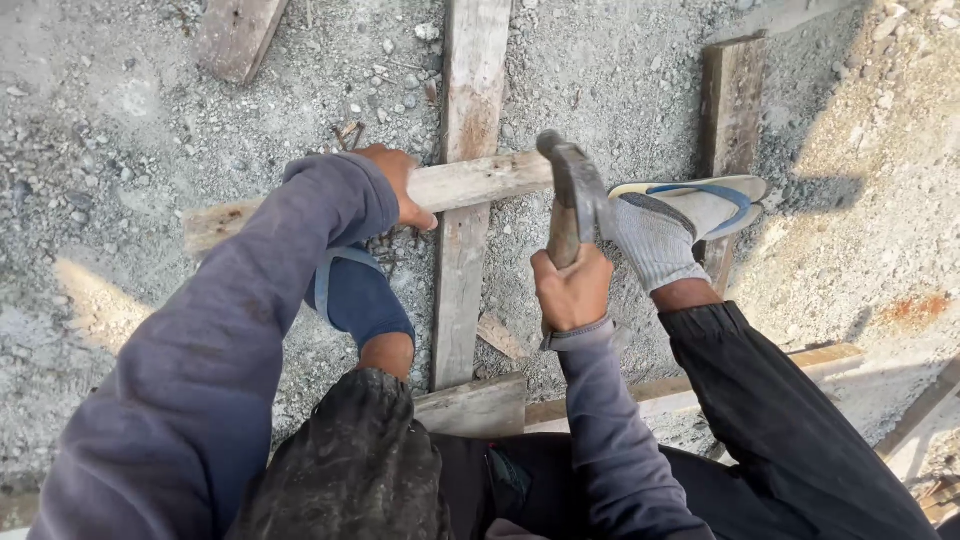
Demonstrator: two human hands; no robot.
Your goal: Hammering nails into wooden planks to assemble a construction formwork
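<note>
Head view, looking down: we see two hands at work over a frame of weathered wooden boards lying on gravel ground (120, 120). The left hand (400, 185) presses down on the crosswise board (470, 180), its grip folded over the board's near edge, thumb underneath. The right hand (572, 290) is clenched around the wooden handle of one hammer (572, 190), whose dark metal head is raised just above the right end of that crosswise board. We count one long upright board (465, 250) running beneath the crosswise one, one shorter upright board (730, 110) to the right, one loose board (238, 35) at the top left, and two boards (480, 405) near the person's knees. Two feet brace the frame: the left in a dark blue sock (360, 300) with a grey sandal strap, the right in a grey sock (655, 240) and a blue-strapped sandal (700, 195). Both sleeves are purple-grey.
</note>
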